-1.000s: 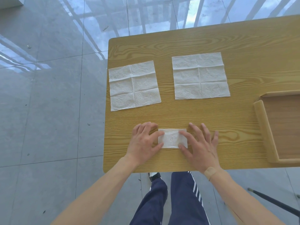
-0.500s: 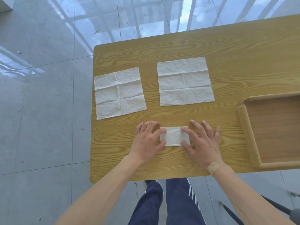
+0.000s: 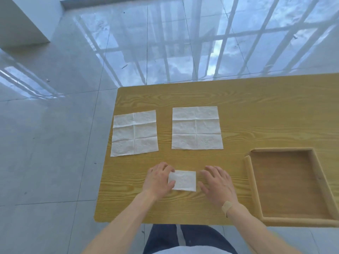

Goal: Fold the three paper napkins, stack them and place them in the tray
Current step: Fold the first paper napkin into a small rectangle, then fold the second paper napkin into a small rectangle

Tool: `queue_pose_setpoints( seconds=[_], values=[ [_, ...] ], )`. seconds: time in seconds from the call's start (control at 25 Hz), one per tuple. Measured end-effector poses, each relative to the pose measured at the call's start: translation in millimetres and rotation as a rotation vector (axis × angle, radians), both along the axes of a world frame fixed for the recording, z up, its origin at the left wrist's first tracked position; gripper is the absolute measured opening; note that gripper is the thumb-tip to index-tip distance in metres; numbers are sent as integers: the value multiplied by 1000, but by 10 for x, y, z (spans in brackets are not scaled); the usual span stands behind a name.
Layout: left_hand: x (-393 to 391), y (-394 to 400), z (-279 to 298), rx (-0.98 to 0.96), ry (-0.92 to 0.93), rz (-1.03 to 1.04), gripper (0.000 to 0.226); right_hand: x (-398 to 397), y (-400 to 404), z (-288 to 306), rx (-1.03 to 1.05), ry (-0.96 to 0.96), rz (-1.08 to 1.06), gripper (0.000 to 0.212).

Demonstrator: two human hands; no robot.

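Far left of both hands, beyond the table edge, is glossy grey tile floor [image 3: 45, 143] w/ window-bar reflections.

Up and to the left of the left hand lies the left unfolded napkin [image 3: 134, 132], flat on the wooden table [image 3: 256, 110], white, crease lines splitting it into a grid, its left edge close to the table's left edge.

Left hand [image 3: 160, 178] lies palm down on the table, fingers loosely spread and a bit curled, not clenched. Its fingertips and thumb rest on the left end of the folded napkin [image 3: 183, 180], pressing it flat rather than pinching it; nothing is lifted.

The folded napkin is a small white rectangle betw. the two hands, flat on the table, near the table's front edge.

Straight ahead of that gap, farther from the person, lies the right unfolded napkin [image 3: 196, 127], also flat and creased, just beside the left one but not touching it.

Right hand [image 3: 217, 186] is palm down, fingers spread wide and nearly straight, holding nothing. It sits just right of the folded napkin; can't tell if the thumb tip touches the paper's right edge. A tan plaster sits at its wrist.

Right of the right hand, apart from it, is the wooden tray [image 3: 249, 182], low-rimmed, on the table's right front part
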State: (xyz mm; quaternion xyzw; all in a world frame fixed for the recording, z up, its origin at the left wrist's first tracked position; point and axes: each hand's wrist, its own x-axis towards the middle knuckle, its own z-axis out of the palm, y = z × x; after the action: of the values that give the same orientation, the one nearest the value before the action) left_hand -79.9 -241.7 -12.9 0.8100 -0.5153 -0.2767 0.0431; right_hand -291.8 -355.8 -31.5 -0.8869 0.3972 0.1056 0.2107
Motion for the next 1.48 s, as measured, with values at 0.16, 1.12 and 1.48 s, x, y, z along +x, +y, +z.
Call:
queue_pose_setpoints(
  seconds=[0.16, 1.12, 1.48],
  values=[
    [29, -1, 38, 54, 28, 49, 35, -173, -221, 81, -18, -1, -11, 31],
    [659, -1022, -189, -144, -88, -214, 31, 377, -1128, 184, -171, -19, -49, 34],
    [472, -920, -207, -257, -138, -161, 11, 216, -1093, 59, -299, -203, 36, 15]
  ],
)
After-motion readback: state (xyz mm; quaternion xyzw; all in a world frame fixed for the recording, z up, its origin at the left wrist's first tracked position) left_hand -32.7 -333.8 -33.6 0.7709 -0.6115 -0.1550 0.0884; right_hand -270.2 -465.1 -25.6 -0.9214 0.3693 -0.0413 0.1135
